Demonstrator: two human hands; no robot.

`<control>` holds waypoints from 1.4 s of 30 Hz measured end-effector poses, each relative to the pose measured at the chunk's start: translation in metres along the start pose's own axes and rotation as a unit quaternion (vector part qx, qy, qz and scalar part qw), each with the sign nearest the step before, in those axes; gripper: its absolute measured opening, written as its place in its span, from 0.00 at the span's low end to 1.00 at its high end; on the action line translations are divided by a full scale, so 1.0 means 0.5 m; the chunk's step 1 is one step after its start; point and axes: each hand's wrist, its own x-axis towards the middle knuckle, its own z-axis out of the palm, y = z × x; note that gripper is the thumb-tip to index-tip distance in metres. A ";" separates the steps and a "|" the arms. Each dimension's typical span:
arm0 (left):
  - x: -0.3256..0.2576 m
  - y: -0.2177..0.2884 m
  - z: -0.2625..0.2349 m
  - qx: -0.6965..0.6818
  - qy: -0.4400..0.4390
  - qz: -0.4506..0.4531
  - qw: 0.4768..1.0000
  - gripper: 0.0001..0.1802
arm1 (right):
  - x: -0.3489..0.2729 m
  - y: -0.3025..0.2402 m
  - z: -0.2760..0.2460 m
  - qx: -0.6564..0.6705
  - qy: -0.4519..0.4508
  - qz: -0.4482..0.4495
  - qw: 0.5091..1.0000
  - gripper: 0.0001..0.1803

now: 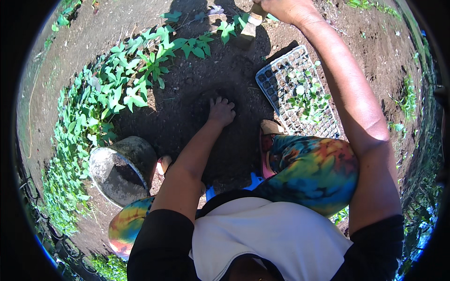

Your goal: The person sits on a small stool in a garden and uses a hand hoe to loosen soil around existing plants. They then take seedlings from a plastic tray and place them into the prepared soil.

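Observation:
My left hand (221, 112) rests on dark, loose soil (197, 105) in the shade in front of me. Its fingers are slightly bent and apart, with nothing visible in them. Up at the top, my right hand (287, 10) is closed round the handle of a short hand tool (248, 33) with a flat, soil-stained blade pointing down, like a trowel; the frame's edge cuts off part of its handle. To the right of the worked soil lies a seedling tray (274, 89) with many small cells, some holding small green seedlings (307, 96).
A dirty grey bucket (105, 175) leans open at my lower left, beside my foot. Leafy green vines (108, 93) curve along the left and top of the soil. My legs in tie-dyed trousers (314, 171) spread to either side. A blue object (255, 180) shows beneath me.

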 end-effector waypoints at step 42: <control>-0.021 -0.039 -0.031 0.011 -0.082 -0.076 0.994 0.35 | 0.000 0.002 -0.006 0.000 0.007 0.001 1.000 0.05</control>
